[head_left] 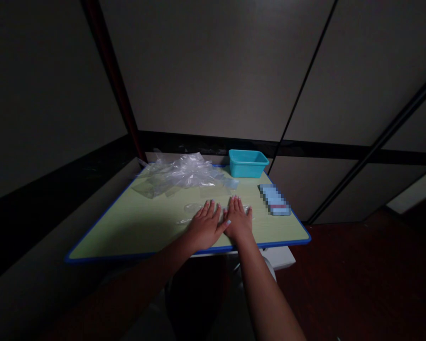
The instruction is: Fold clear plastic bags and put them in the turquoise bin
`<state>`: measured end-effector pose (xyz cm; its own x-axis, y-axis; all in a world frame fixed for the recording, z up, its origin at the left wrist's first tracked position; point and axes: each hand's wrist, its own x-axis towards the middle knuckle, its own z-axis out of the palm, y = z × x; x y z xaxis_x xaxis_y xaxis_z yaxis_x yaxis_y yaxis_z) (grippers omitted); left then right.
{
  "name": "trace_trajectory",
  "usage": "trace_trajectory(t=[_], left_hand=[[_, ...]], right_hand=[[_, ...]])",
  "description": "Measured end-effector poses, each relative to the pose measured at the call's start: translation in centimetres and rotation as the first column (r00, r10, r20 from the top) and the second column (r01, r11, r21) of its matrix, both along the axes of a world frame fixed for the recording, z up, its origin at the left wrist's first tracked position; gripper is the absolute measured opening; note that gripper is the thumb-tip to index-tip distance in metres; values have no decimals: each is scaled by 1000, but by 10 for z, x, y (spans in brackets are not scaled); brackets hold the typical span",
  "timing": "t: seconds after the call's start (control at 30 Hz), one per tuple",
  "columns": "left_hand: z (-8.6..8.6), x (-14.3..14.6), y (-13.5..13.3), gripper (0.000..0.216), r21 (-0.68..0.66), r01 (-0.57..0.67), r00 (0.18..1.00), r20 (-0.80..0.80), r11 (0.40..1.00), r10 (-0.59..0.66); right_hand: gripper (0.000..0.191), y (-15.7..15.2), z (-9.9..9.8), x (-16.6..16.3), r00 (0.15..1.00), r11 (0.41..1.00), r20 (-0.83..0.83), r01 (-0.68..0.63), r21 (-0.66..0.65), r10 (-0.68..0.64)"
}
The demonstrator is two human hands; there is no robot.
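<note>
My left hand (205, 226) and my right hand (238, 219) lie flat, palms down and side by side, near the front edge of a pale green table (135, 227) with a blue rim. Their fingers are stretched out and rest on a flat clear plastic bag (193, 208) that spreads under and ahead of them. Neither hand grips anything.
A heap of clear plastic bags (179, 174) lies at the table's back left. A teal plastic tub (247, 163) stands at the back edge. A blurred-out flat blue object (275, 199) lies near the right edge. Dark wall panels stand behind the table.
</note>
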<state>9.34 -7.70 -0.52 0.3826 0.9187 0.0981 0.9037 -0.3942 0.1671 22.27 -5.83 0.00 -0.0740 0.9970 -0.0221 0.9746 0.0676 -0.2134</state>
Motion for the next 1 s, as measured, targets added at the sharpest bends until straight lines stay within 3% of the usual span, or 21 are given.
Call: trace_trajectory(t=[0.63,1.0], left_hand=[[-3,-43,4,63,60,-103,992,-66,993,107],[5,-72,2,54,-16,-169,980,-114,986,166]], right_hand=[[62,-2,3,-4,999,1000,-37,24,0,-24],[62,0,2,-4,999,1000,-25,28,-7,-28]])
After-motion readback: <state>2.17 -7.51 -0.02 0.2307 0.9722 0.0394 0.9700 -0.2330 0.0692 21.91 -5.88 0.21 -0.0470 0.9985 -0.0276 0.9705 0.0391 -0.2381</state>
